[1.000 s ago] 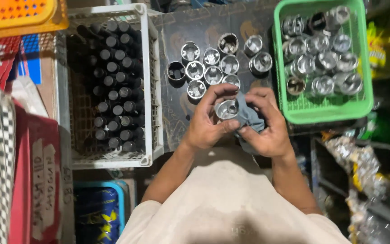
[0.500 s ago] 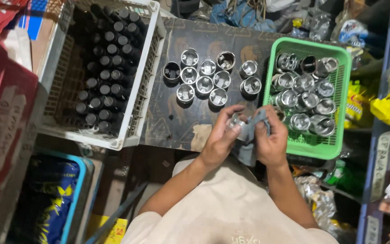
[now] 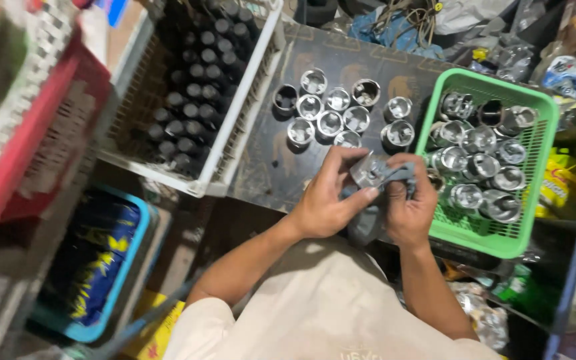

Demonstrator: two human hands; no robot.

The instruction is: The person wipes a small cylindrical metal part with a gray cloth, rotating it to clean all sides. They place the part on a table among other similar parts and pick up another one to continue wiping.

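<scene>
My left hand point(image 3: 328, 197) grips a shiny metal piston point(image 3: 369, 170), open side up. Pressed against the piston's side is a grey rag point(image 3: 395, 175), bunched in my right hand point(image 3: 409, 203). Both hands hover over the near edge of a dark board point(image 3: 268, 167). Several more pistons point(image 3: 331, 120) stand in rows on that board just beyond my hands. A green basket point(image 3: 501, 237) to the right holds several other pistons point(image 3: 481, 163).
A white crate point(image 3: 235, 143) full of dark cylindrical parts point(image 3: 195, 100) stands at the left of the board. A blue tub point(image 3: 95, 267) sits below it, and a red bin point(image 3: 41, 153) lies at far left. Shelves with packets line the right side.
The view has swung and tilted. My hands have turned the piston while rubbing it with the rag; they stay near the board's front edge, beside the green basket.
</scene>
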